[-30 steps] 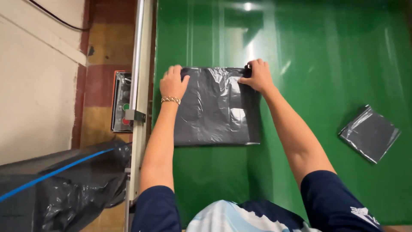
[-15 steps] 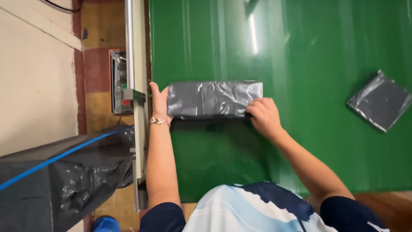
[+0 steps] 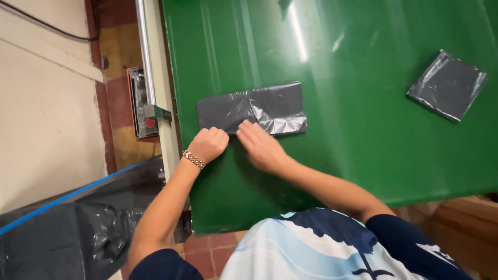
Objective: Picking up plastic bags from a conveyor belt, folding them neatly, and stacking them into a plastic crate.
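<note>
left hand fingertips: the left hand [image 3: 208,143] curls into a loose fist at the near edge of the folded grey plastic bag [image 3: 252,109], so whether it pinches the bag can't be told.
right hand fingertips: the right hand [image 3: 261,146] lies over the same edge, pads underneath, out of sight.
bag fold: layers too flat to count.
black bin bag [image 3: 62,228]: cut off at the left and near edges.
green table [image 3: 363,155]: runs past the far and right edges.

second folded grey bag [image 3: 447,85], green table [image 3: 363,155].
</note>
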